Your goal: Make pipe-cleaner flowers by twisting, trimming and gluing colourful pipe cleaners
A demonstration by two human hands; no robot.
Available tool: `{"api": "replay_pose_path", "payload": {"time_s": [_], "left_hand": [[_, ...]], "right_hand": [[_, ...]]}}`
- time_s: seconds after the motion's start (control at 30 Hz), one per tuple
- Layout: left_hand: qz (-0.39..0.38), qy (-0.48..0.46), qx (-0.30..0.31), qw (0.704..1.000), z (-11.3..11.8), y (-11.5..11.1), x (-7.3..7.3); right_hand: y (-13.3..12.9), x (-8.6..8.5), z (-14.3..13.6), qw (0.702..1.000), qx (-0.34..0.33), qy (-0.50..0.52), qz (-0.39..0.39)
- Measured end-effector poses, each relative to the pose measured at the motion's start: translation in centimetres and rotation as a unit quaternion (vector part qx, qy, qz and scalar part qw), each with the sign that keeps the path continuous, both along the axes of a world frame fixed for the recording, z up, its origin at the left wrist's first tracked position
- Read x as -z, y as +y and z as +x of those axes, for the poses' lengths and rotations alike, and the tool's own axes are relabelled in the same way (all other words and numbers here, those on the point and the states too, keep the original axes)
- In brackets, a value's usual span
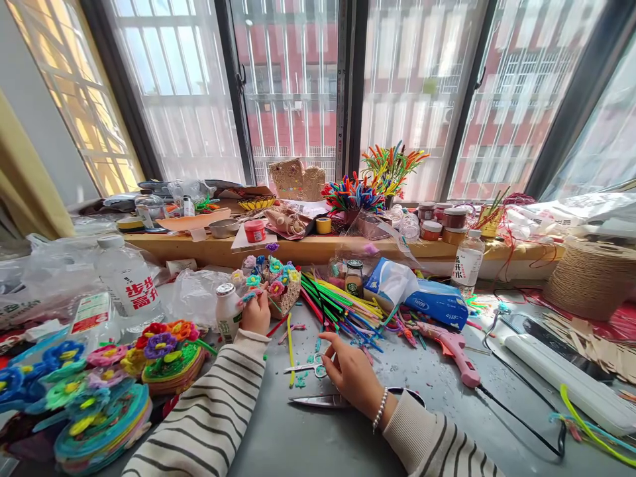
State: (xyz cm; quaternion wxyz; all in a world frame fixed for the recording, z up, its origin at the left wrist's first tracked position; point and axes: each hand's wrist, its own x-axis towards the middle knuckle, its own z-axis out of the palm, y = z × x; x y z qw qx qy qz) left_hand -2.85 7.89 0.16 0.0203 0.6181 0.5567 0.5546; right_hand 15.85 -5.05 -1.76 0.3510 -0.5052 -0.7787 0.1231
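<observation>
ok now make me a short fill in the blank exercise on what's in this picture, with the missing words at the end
1. Two pairs of ____ lie on the table.
2. The glue gun is ____ in colour.
3. The bracelet is on the person's ____ wrist.
4. The pale sleeves are patterned with dark ____.

Missing words: scissors; pink; right; stripes.

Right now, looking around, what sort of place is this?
Probably a craft workspace beside a window: there's a bundle of colorful pipe cleaners, a pink glue gun and a large spool of twine.
</observation>
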Motion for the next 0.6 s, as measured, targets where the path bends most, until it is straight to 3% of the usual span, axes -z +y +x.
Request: {"api": "replay_pose_path", "payload": {"time_s": [0.23,0.47,0.6], "left_hand": [[-0.027,0.019,-0.033,0.999,-0.1,1.0,0.2],[-0.015,0.013,-0.027,0.999,2.8,1.7,0.4],[0.001,-0.001,-0.034,0.999,3.0,1.2,-0.4]], "right_hand": [[0.0,0.0,0.0,1.000,-0.011,0.006,-0.010],[-0.1,-0.2,0.1,1.000,-0.008,0.000,-0.016],[0.0,-0.2,0.2,1.000,0.008,0.002,-0.016]]}}
